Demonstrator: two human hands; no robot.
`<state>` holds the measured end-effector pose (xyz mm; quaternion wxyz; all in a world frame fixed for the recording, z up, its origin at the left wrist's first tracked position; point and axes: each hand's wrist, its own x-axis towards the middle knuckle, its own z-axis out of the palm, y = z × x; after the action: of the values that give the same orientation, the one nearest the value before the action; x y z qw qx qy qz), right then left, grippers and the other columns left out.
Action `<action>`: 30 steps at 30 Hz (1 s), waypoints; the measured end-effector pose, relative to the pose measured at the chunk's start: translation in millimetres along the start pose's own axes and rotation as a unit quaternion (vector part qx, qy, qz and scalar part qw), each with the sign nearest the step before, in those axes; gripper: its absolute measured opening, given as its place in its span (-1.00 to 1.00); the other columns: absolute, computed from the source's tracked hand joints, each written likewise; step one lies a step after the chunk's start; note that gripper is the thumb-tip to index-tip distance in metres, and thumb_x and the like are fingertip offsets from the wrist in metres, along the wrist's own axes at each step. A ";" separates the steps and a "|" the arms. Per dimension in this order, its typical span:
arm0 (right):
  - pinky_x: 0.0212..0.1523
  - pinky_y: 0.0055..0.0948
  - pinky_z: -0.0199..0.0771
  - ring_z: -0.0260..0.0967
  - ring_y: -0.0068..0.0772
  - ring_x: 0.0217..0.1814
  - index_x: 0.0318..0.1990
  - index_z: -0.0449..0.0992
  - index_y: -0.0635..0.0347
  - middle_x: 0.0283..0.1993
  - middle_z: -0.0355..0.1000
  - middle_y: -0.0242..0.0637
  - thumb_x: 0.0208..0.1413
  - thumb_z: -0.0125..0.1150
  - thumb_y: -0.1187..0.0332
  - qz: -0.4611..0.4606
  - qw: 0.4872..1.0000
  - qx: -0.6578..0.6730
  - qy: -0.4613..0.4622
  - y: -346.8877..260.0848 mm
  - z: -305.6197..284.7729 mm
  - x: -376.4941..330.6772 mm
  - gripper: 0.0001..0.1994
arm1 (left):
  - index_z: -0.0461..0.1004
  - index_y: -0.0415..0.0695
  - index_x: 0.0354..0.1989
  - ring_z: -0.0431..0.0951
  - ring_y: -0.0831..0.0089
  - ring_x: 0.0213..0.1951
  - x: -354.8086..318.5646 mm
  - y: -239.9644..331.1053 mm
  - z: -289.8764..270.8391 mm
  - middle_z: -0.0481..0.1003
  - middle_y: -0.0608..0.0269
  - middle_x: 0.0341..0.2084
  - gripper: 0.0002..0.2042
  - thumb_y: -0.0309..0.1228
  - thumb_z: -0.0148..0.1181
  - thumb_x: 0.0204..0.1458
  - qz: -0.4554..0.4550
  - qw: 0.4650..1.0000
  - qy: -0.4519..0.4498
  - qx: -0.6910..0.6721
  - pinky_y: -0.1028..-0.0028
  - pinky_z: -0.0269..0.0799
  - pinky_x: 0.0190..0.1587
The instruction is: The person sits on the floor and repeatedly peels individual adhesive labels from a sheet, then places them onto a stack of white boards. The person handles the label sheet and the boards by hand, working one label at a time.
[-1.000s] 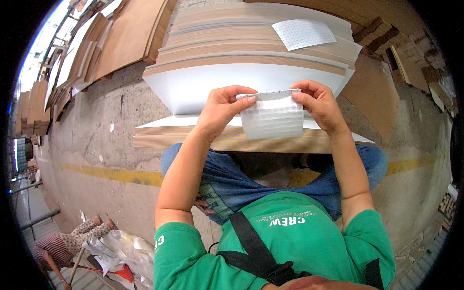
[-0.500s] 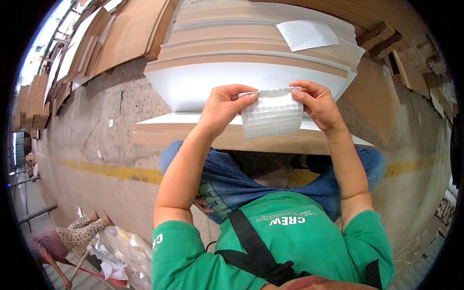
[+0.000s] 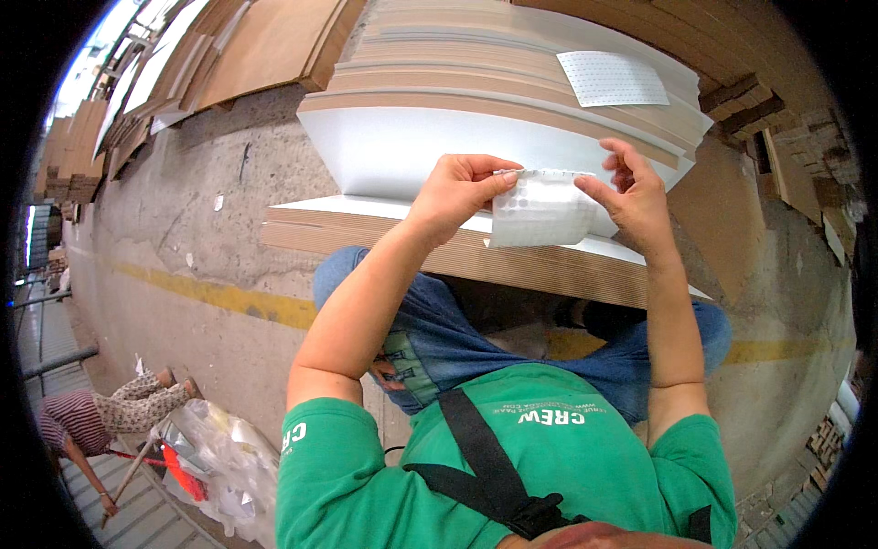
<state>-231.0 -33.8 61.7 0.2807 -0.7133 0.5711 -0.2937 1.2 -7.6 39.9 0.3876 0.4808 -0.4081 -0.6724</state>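
Observation:
My left hand pinches the upper left corner of a small whitish, translucent sheet with rows of round dots, perhaps stickers. The sheet hangs down from its top edge. At its upper right corner is my right hand, with the thumb by the edge and the fingers raised apart, slightly blurred. Whether a dot clings to a fingertip is too small to tell. Behind the sheet leans a large white-faced board, and below it lies a low stack of white-topped cardboard.
A tall leaning stack of boards carries a white sheet with rows of small marks. Cardboard piles stand at the far left. A yellow line crosses the concrete floor. Lower left, a person bends near a plastic bundle.
My right hand's fingers have come off the sheet's right corner and spread. The sheet and both hands appear farther right, as the whole view has shifted a little.

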 end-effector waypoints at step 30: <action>-0.33 -0.54 0.42 0.34 -0.45 -0.30 -0.30 0.43 0.28 -0.38 0.39 -0.30 -0.12 0.13 0.46 -0.205 0.969 0.074 -0.114 7.9 41.0 -7.5 -0.82 | 0.24 -0.41 0.00 0.48 0.45 -0.24 7.1 -13.7 7.9 0.46 0.08 -0.27 -0.51 -0.72 0.07 -0.24 -0.099 0.995 -0.022 -0.024 0.52 0.38 -0.12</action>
<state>-207.2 -25.3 27.7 0.3298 -0.8211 0.3538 -0.3031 -9.8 -7.8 26.5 0.3216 0.4945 -0.3504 -0.7275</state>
